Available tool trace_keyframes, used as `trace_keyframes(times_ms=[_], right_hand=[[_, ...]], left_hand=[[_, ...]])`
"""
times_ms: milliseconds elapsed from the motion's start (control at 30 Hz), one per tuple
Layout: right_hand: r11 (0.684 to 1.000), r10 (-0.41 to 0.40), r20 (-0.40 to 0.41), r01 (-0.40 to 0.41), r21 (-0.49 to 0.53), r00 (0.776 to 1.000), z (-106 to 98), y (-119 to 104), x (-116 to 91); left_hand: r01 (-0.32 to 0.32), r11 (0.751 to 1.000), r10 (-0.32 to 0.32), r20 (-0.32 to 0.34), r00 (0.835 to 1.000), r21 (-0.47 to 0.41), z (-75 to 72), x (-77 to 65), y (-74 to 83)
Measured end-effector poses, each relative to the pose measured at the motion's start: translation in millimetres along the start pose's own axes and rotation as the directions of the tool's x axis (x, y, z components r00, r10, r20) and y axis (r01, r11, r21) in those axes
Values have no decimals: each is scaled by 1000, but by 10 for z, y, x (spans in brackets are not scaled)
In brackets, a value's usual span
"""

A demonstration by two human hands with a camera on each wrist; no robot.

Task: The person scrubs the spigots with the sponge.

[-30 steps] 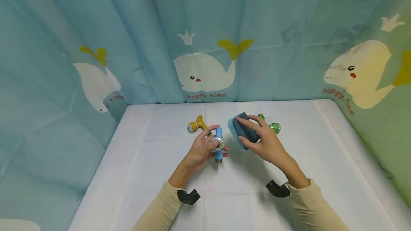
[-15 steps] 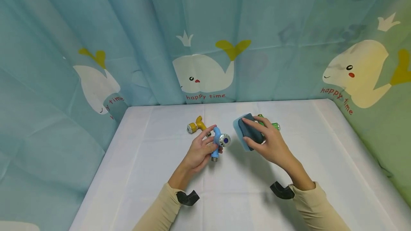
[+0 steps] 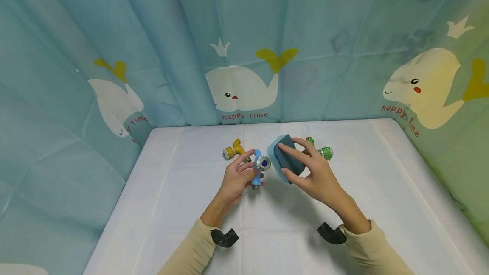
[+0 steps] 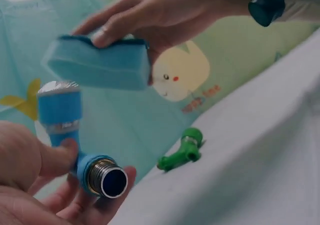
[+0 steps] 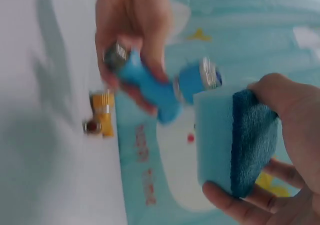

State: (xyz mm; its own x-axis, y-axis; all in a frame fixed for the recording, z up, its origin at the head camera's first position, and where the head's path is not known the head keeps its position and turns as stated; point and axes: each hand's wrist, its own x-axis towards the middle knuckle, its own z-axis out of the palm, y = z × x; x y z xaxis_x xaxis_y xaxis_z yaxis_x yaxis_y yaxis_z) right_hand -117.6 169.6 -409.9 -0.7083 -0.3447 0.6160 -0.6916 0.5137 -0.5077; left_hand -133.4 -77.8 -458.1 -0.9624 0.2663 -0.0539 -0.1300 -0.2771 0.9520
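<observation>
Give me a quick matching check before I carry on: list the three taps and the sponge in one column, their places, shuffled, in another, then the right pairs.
Things
1. Blue tap
2. Sponge
3. Yellow tap
4. Green tap

Places
A. On the table, just beyond the right hand in the head view
B. Held in the left hand
C. On the table, just beyond the left hand in the head view
D. Held in the right hand

Right pairs: 1-B, 2-D, 3-C, 4-A
</observation>
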Motion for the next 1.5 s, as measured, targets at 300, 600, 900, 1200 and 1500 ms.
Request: trace_keyframes(times_ms=[300,600,900,1200,1500], right_hand=[[968,-117,56,127,-217,992,60,-65,41],[965,-146,24,148,-217,989,97,-20,17],[986,-124,11,124,-110,992,91,56,43],[975,-157,-26,151,-165,987,140,129,135],[988,-110,-77,101,-114,991,171,150,214]], left_hand=[[-33,998,36,-43,998,47,20,-10,33],[-47,999,48,-63,997,2,14,4,41],[-70,997,68,-78,995,-20,23,44,53],[-58,997,50,-138,989,-52,58,140,60],[-2,994,-10,-110,994,-108,94,192,83]])
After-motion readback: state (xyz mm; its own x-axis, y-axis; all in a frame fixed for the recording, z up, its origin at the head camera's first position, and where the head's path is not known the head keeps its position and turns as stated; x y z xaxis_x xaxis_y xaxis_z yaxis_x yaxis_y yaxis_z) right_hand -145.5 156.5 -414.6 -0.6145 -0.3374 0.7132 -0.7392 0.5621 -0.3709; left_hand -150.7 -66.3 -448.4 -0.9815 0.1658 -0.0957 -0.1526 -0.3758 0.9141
